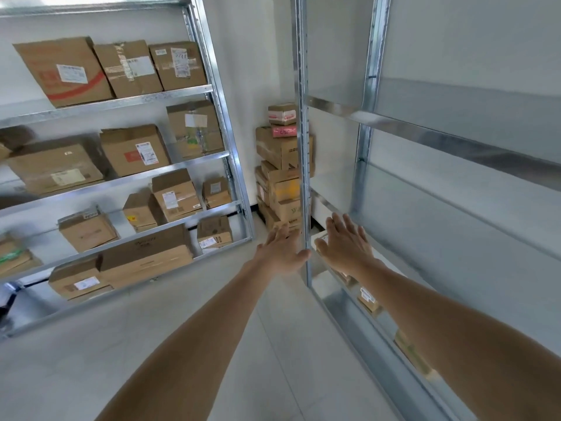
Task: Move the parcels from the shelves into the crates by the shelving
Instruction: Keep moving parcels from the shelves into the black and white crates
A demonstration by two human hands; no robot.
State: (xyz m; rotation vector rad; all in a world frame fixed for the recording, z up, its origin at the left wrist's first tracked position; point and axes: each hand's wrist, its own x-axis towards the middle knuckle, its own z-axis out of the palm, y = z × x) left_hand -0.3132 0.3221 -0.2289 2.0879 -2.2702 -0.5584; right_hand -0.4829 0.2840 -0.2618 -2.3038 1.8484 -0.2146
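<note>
Both my arms stretch forward toward the low end of the right metal shelving point(303, 177). My left hand point(283, 253) is open, fingers spread, just left of the shelving's front post. My right hand point(346, 246) is open too, palm down, inside the lowest shelf bay over a white parcel point(321, 240) whose shape is mostly hidden. Small brown parcels point(368, 299) lie on that bottom shelf under my right forearm. No crate is in view.
The left shelving unit point(224, 123) holds several cardboard boxes on every level. A stack of boxes point(280, 177) stands on the floor in the corner between the two units. The upper shelves of the right unit hold nothing visible. Pale tiled floor point(212, 314) lies below.
</note>
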